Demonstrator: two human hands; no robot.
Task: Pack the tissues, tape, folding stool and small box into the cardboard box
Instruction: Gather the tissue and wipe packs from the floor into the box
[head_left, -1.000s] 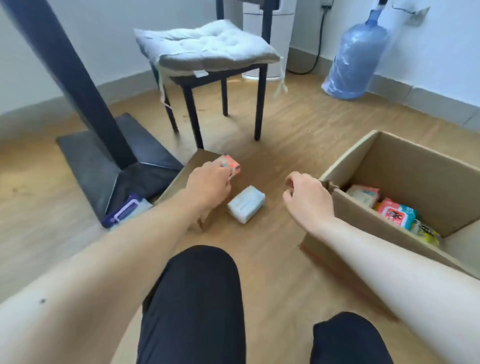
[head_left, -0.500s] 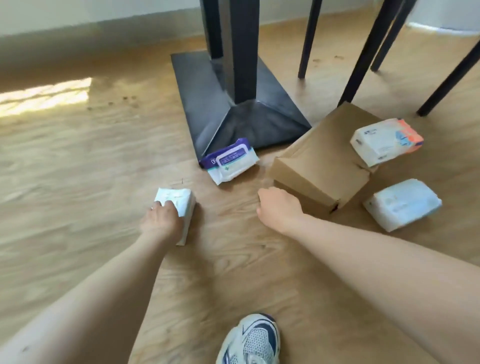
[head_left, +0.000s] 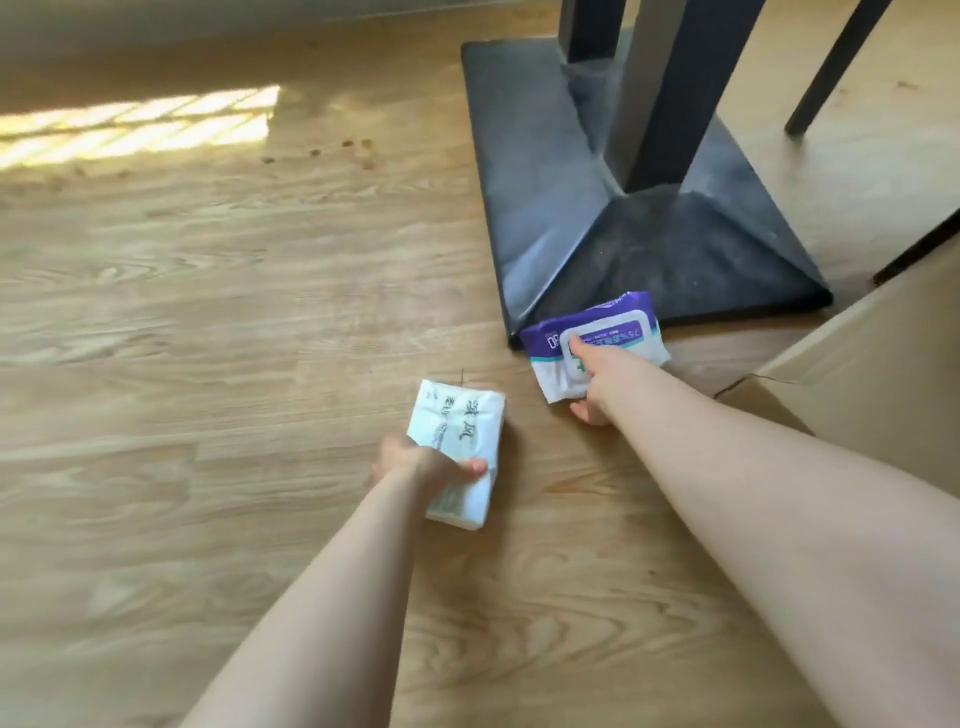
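**Gripping two packs on the wooden floor**

Reaching forward with both bare arms, I have one pack under each hand. My left hand (head_left: 415, 460) is closed around the near end of a white tissue pack (head_left: 457, 447), thumb over its top face and fingers under its left edge; the pack bears black printed characters and points away from me, casting a shadow on the floor (head_left: 208, 364) to its right. Whether it is lifted or resting I cannot tell. My right hand (head_left: 597, 387) lies on a purple-and-white wet-wipe pack (head_left: 597, 332), forefinger stretched across its white lid label, thumb curled below the pack's near edge, so the hand is pinching the pack. The far edge of this pack touches the front corner of a black metal table base (head_left: 597, 208), from which a dark post (head_left: 670, 88) rises out of view.

One container shows: a cardboard box (head_left: 872, 384) at the right edge, just beside my right forearm. Only its outer wall and a folded flap are in view, so its contents cannot be told.

Count: two hands, two packs (one tissue, one wet-wipe), one cardboard box, one table base, and one slim dark chair leg (head_left: 826, 73) at top right. A patch of sunlight (head_left: 135, 124) lies on the floor at upper left.
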